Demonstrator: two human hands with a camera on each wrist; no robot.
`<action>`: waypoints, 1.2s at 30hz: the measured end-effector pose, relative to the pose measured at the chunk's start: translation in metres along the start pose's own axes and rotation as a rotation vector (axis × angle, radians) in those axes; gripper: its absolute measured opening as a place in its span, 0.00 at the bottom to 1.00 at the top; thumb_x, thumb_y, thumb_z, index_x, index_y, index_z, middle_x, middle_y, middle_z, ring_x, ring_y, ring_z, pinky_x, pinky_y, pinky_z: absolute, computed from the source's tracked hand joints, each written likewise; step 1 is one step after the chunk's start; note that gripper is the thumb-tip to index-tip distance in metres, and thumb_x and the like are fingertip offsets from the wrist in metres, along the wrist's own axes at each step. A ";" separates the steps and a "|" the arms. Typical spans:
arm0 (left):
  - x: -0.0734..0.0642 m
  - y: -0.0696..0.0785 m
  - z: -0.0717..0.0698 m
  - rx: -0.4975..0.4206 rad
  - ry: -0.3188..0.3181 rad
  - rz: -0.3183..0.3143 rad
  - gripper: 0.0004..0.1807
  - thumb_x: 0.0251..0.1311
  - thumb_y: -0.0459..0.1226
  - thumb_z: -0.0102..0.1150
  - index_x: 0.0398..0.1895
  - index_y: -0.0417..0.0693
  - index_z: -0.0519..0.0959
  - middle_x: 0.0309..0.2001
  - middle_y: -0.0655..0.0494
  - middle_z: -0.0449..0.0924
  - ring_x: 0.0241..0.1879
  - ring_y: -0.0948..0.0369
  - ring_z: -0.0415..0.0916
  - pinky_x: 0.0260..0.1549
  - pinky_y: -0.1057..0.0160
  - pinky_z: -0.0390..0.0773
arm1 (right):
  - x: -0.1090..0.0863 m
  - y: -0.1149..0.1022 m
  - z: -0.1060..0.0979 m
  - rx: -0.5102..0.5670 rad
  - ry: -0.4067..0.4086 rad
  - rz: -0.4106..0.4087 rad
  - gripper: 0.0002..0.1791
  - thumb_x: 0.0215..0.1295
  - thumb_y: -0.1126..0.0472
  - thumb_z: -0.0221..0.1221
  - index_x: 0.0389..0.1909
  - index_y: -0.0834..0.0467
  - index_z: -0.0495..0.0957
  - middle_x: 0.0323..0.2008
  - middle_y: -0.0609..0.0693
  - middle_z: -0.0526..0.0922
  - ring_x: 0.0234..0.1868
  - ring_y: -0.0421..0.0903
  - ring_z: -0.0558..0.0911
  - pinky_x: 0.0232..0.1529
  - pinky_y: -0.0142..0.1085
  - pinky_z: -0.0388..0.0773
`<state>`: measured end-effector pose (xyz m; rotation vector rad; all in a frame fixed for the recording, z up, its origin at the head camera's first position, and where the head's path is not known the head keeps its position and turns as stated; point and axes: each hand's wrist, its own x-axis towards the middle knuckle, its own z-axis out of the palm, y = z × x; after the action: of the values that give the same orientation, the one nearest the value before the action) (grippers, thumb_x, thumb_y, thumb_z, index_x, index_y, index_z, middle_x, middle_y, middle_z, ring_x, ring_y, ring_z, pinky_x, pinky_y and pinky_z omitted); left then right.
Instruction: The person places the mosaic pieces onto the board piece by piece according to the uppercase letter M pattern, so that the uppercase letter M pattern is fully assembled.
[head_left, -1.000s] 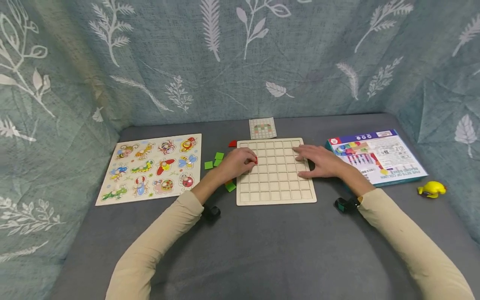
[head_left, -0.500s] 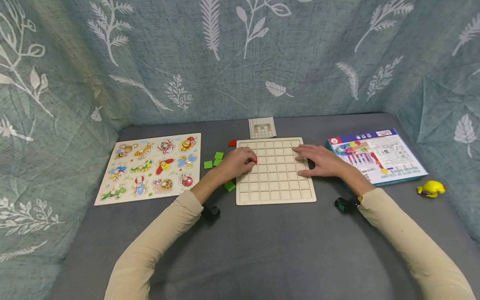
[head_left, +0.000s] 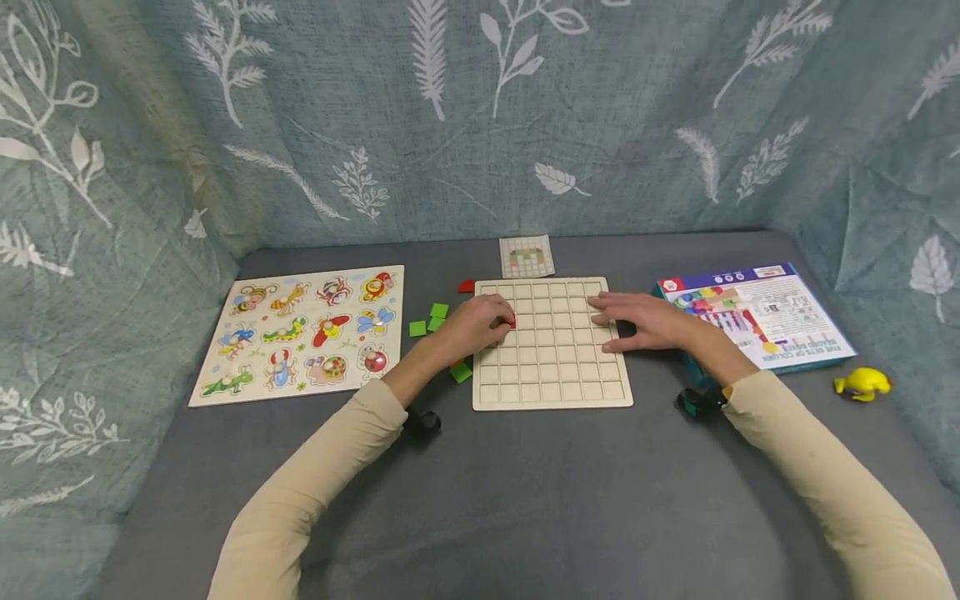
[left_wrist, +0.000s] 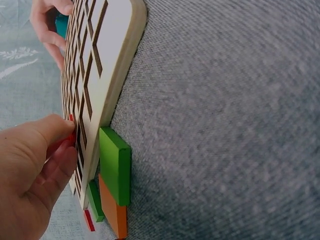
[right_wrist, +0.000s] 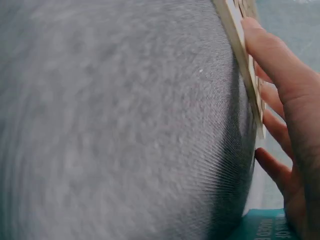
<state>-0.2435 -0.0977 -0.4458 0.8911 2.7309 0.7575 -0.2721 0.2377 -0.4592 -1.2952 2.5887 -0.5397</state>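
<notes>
My left hand (head_left: 472, 325) pinches a small red wooden piece (left_wrist: 71, 131) between thumb and fingers, over the left columns of a pale wooden grid board (head_left: 555, 354). The fingers hide most of that piece, and I cannot tell its shape. On the opposite side, my right hand (head_left: 647, 321) rests on the board's right edge with fingers spread and holds nothing. Left of the board lie several green square tiles (head_left: 417, 329). The left wrist view shows a green tile (left_wrist: 114, 162) against the board's edge, beside an orange tile (left_wrist: 112, 205). Another red piece (head_left: 466, 287) lies by the upper left corner.
Behind the board is a small printed pattern card (head_left: 527, 257). A wooden insect puzzle (head_left: 307, 354) lies to the left. At the right are a flat printed box (head_left: 780, 321) and a yellow toy bird (head_left: 862, 383). A leaf-patterned cloth (head_left: 450, 167) hangs behind the table.
The right hand has shifted slightly to the right along the board's edge. The left hand stays in nearly the same spot with the red piece.
</notes>
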 end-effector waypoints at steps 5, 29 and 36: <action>-0.001 0.000 0.001 0.007 0.011 0.013 0.09 0.66 0.33 0.55 0.42 0.43 0.84 0.50 0.49 0.81 0.51 0.54 0.78 0.49 0.58 0.79 | 0.000 0.001 0.001 -0.027 0.002 0.011 0.27 0.58 0.47 0.66 0.57 0.53 0.79 0.68 0.57 0.69 0.71 0.59 0.65 0.67 0.60 0.61; -0.015 -0.033 -0.041 0.013 0.069 -0.242 0.18 0.66 0.34 0.56 0.59 0.42 0.77 0.60 0.45 0.74 0.60 0.47 0.71 0.59 0.49 0.73 | -0.003 -0.005 0.004 0.008 0.010 0.116 0.25 0.59 0.46 0.65 0.56 0.52 0.79 0.69 0.55 0.68 0.72 0.57 0.64 0.68 0.62 0.58; -0.018 -0.049 -0.039 -0.057 0.073 -0.311 0.21 0.66 0.34 0.55 0.62 0.41 0.74 0.61 0.42 0.71 0.59 0.47 0.72 0.57 0.49 0.74 | 0.001 -0.007 0.003 0.005 -0.007 0.133 0.33 0.60 0.46 0.65 0.64 0.55 0.73 0.70 0.58 0.67 0.72 0.58 0.63 0.68 0.62 0.57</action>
<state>-0.2658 -0.1581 -0.4370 0.4188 2.7987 0.8117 -0.2667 0.2327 -0.4589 -1.1106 2.6421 -0.5161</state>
